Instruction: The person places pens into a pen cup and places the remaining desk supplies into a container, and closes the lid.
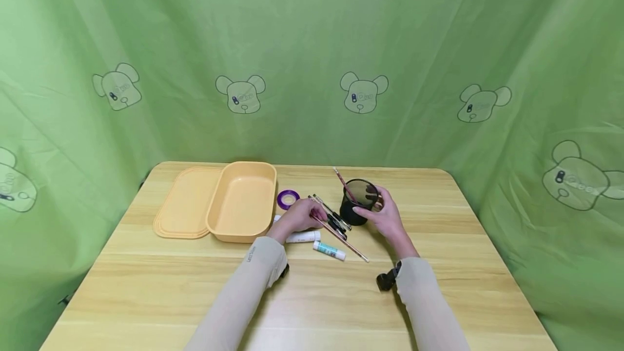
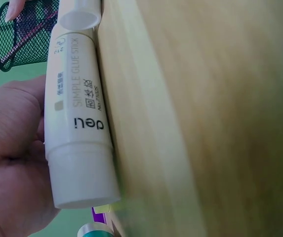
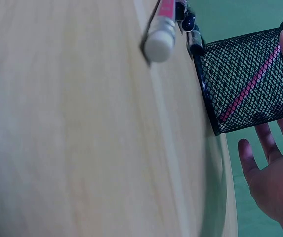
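My left hand (image 1: 301,216) pinches a thin pencil (image 1: 348,246) near one end, and its eraser end (image 3: 160,45) slants down toward the front right. With my right hand (image 1: 388,218) I hold a black mesh pen cup (image 1: 353,214), the thumb at its rim and the fingers round its far side. One pinkish pencil (image 3: 252,81) leans inside the cup. Several pens (image 1: 339,222) lie between the cup and my left hand. Below that hand are a white glue stick (image 2: 74,103) and a teal-labelled glue stick (image 1: 329,250). My left fingertips are partly hidden.
A yellow-orange box (image 1: 246,236) stands uncovered at the left, with its lid (image 1: 182,205) flat beside it. Between box and pens lies a purple tape roll (image 1: 281,199). Green curtains (image 1: 302,26) surround the wooden table (image 1: 331,307).
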Available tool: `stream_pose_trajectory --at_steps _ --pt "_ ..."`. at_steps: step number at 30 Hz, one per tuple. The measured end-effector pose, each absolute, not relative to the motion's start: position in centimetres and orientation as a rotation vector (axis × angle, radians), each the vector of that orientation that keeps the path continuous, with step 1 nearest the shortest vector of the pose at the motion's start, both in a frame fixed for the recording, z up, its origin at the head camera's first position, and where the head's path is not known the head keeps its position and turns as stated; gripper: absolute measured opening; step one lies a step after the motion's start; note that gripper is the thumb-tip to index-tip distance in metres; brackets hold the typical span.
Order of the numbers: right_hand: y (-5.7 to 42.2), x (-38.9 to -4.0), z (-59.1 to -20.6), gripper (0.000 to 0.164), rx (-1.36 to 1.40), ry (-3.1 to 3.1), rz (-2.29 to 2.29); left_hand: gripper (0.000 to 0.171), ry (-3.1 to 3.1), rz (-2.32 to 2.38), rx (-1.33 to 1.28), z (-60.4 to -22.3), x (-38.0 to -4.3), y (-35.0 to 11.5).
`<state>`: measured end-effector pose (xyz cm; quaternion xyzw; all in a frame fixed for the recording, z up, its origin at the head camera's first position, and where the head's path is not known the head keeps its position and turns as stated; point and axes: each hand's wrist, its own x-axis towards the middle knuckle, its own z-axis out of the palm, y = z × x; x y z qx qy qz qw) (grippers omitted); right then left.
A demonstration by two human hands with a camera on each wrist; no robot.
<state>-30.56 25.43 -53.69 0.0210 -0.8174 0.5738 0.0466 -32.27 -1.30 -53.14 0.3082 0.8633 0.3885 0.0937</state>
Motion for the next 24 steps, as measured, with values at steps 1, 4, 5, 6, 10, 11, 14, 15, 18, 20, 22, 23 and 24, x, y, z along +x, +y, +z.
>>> stream_pose_trajectory --at_steps 1,4,5,6,10,11,14,15,18,20,22,23,24 --pt "25.43 -30.54 -53.70 0.090 0.074 -2.496 1.748 0.015 2.565 1.141 0.925 -53.13 -32.25 -1.29" --pt "25.44 -30.57 -53.73 0.089 0.062 -2.496 1.750 0.013 2.583 1.092 0.954 -53.09 -32.22 -1.24" --pt "25.43 -30.56 -53.72 0.090 0.064 -2.499 1.749 0.013 2.590 1.074 0.968 -53.08 -32.24 -1.22" --pt "25.43 -30.56 -53.73 0.090 0.059 -2.501 1.749 0.012 2.594 1.059 0.978 -53.08 -32.24 -1.21" --pt "25.47 -30.58 -53.70 0.091 0.055 -2.512 1.749 0.011 2.590 1.041 1.000 -53.04 -32.26 -1.27" --pt "25.47 -30.57 -53.70 0.092 0.056 -2.515 1.748 0.011 2.585 1.045 1.007 -53.07 -32.28 -1.31" --pt "25.49 -30.59 -53.73 0.091 0.049 -2.516 1.748 0.010 2.564 1.054 1.035 -53.21 -32.34 -1.39" --pt "25.49 -30.60 -53.75 0.091 0.048 -2.515 1.748 0.009 2.558 1.054 1.049 -53.30 -32.38 -1.40" --pt "25.49 -30.62 -53.76 0.091 0.046 -2.508 1.755 0.010 2.542 1.048 1.090 -53.51 -32.51 -1.41" --pt "25.47 -30.62 -53.76 0.090 0.043 -2.504 1.760 0.009 2.539 1.042 1.109 -53.68 -32.65 -1.42" --pt "25.43 -30.62 -53.75 0.090 0.041 -2.498 1.764 0.009 2.535 1.045 1.122 -53.84 -32.82 -1.43" --pt "25.41 -30.61 -53.75 0.090 0.039 -2.495 1.769 0.009 2.534 1.043 1.124 -53.91 -32.88 -1.43" --pt "25.40 -30.61 -53.76 0.090 0.038 -2.494 1.772 0.009 2.534 1.042 1.127 -54.00 -32.96 -1.44"
